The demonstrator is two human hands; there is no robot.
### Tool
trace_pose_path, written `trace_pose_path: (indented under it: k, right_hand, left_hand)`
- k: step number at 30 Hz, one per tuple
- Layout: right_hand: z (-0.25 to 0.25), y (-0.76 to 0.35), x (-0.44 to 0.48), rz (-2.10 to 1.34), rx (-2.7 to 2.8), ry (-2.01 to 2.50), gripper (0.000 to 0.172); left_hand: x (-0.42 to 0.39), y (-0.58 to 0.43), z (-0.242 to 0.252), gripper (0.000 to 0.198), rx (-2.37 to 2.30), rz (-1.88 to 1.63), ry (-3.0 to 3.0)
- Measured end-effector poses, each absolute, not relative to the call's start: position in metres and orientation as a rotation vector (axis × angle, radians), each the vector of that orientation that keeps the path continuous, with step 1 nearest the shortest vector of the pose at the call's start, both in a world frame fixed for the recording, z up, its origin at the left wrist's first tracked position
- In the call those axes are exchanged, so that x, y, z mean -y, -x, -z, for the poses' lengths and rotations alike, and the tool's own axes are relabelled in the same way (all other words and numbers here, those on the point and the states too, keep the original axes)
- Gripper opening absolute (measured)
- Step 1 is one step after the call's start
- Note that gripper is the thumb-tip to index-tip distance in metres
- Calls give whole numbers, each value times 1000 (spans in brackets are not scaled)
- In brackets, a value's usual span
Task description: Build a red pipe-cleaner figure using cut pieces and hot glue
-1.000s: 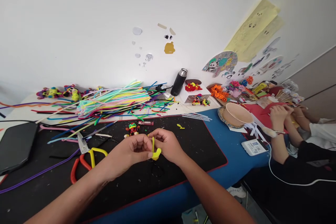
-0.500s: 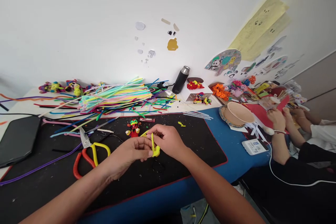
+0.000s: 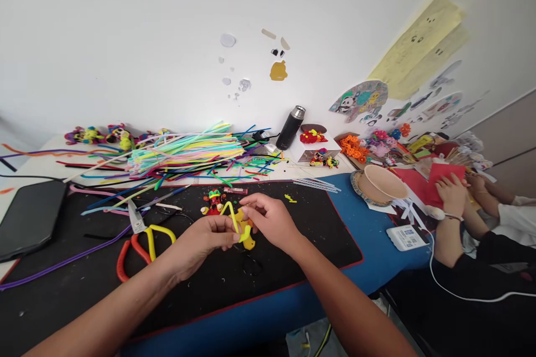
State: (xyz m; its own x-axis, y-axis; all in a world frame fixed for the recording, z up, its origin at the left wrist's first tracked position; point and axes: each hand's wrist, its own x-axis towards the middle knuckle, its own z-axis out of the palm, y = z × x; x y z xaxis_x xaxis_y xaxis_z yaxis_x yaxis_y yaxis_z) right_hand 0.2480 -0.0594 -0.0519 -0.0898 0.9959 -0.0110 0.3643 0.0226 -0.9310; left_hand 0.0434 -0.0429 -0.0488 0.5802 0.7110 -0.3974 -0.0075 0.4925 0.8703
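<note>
A bent yellow pipe cleaner (image 3: pixel 231 213), with a curled lower end, is pinched between the thumb and fingers of my left hand (image 3: pixel 215 235). Close on its right is my right hand (image 3: pixel 270 220), its fingers loosely curved and apart, with no hold on the pipe cleaner that I can see. Behind and below the hands, a yellow object (image 3: pixel 249 243) lies partly hidden on the black mat (image 3: pixel 310 256). Just beyond my left fingers stands a small red figure (image 3: pixel 214 201) with a green and yellow top. Scissors (image 3: pixel 142 234) with red and yellow handles lie left of my left hand.
A heap of coloured pipe cleaners (image 3: pixel 188 153) spreads along the back, near a black bottle (image 3: pixel 291 128). A phone (image 3: pixel 33 220) lies at left. Rightward are a bowl (image 3: pixel 385 183), a white box-shaped device (image 3: pixel 407 237) and another person's hands (image 3: pixel 452 195) on red paper (image 3: pixel 446 175).
My right hand's fingers have come off the yellow pipe cleaner and spread slightly. The pipe cleaner now shows a sharp bend above my left hand. The neighbour's red paper has moved.
</note>
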Motion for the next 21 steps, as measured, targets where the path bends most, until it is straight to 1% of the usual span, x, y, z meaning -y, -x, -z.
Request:
trace_pose_path:
  k: [2,8,13,16,21]
  right_hand:
    - [53,-249,62,-1130,1503,1409,22]
    - [53,-244,63,-1132,1552,1397,27]
    - [52,-238,61,-1002,1696,1439,18]
    - [50,-235,61,-887,1764,1415,14]
    - [48,-228,66,-834,1883,1339,11]
  left_hand:
    - [40,-42,50,28,-883,-511,-976]
    - [36,-47,53,22,-880,-496,-1071]
    - [36,-49,58,21,-878,-474,-1158]
    - [35,-50,63,22,-888,-497,-1114]
    - [33,-53,69,11,-892,-574,-946]
